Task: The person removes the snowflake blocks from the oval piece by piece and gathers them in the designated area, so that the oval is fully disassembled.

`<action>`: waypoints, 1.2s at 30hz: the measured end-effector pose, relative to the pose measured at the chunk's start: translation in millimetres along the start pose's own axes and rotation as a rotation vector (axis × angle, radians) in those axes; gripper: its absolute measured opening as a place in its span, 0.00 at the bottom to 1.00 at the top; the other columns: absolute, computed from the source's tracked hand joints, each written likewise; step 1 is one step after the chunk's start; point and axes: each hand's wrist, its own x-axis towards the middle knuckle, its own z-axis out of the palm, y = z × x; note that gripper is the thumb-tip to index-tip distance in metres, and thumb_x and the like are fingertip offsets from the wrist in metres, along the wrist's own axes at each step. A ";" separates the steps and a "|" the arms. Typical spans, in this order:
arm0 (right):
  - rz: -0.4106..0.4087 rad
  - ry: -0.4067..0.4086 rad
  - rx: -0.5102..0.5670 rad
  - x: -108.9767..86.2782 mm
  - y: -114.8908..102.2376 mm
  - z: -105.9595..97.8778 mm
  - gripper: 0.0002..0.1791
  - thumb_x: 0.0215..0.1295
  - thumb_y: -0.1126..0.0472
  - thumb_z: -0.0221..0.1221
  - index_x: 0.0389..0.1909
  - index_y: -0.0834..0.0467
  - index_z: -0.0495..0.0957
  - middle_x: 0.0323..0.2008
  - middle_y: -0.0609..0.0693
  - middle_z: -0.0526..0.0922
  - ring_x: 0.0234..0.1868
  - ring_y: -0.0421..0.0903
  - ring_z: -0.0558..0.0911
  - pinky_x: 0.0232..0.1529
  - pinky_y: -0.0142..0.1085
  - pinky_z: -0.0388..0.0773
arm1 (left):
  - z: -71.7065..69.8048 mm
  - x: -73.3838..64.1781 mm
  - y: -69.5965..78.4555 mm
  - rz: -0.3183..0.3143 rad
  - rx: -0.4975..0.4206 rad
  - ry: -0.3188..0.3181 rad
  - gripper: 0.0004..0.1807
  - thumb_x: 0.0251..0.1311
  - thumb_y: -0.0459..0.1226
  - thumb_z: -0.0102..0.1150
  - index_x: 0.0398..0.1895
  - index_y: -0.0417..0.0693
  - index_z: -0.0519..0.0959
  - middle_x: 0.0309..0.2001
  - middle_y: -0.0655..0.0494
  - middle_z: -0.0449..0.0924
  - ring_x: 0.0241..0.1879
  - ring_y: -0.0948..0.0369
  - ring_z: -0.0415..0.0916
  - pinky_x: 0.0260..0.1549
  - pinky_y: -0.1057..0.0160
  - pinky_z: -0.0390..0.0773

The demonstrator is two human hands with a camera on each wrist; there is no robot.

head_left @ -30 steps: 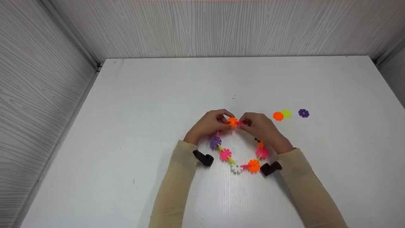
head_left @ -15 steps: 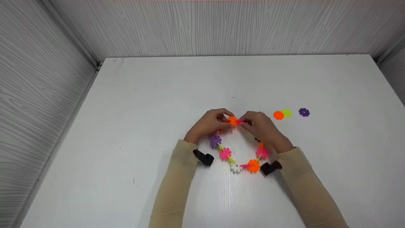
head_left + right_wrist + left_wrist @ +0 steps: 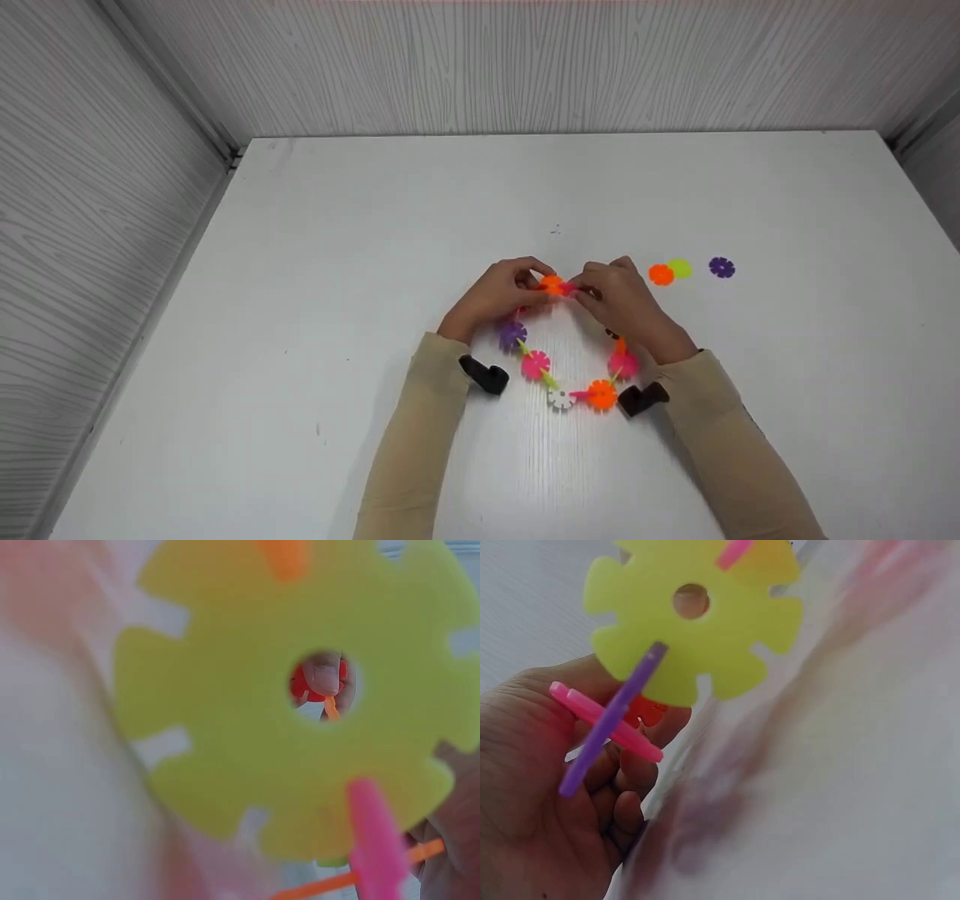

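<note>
A chain of slotted discs (image 3: pixel 535 365) curves across the table (image 3: pixel 375 217) (its white disc (image 3: pixel 560 399) lies nearest); at the far side the left hand (image 3: pixel 501 291) pinches an orange disc (image 3: pixel 552 285) and the right hand (image 3: pixel 621 296) a pink disc (image 3: pixel 568 289); slightly beyond, rightward, lie three loose discs (image 3: pixel 681 268)

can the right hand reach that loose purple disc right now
Probably yes: the purple disc lies uncovered, with only the orange disc and yellow disc between it and the right hand. That hand would likely need to release the pink piece it pinches first.
</note>
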 end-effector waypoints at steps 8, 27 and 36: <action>0.062 0.020 0.001 0.5 -4.8 0.4 0.07 0.60 0.65 0.64 0.36 0.64 0.85 0.27 0.56 0.82 0.27 0.50 0.78 0.46 0.45 0.63 | 1.8 2.8 -0.6 0.037 -0.005 0.042 0.17 0.57 0.43 0.66 0.50 0.56 0.80 0.34 0.54 0.77 0.30 0.60 0.70 0.31 0.70 0.75; -0.034 0.119 0.046 -0.9 -0.6 1.9 0.08 0.56 0.63 0.67 0.33 0.65 0.84 0.26 0.56 0.81 0.27 0.52 0.77 0.46 0.47 0.63 | 2.1 1.9 -0.4 0.082 -0.021 0.013 0.17 0.58 0.44 0.66 0.50 0.54 0.79 0.34 0.54 0.79 0.28 0.62 0.72 0.31 0.70 0.76; -0.039 0.080 0.067 -0.9 1.5 0.3 0.08 0.58 0.64 0.66 0.36 0.65 0.85 0.28 0.56 0.83 0.27 0.51 0.78 0.45 0.47 0.57 | 0.0 0.1 -0.7 0.088 -0.024 -0.004 0.17 0.59 0.44 0.65 0.51 0.54 0.80 0.34 0.54 0.80 0.27 0.62 0.73 0.31 0.69 0.76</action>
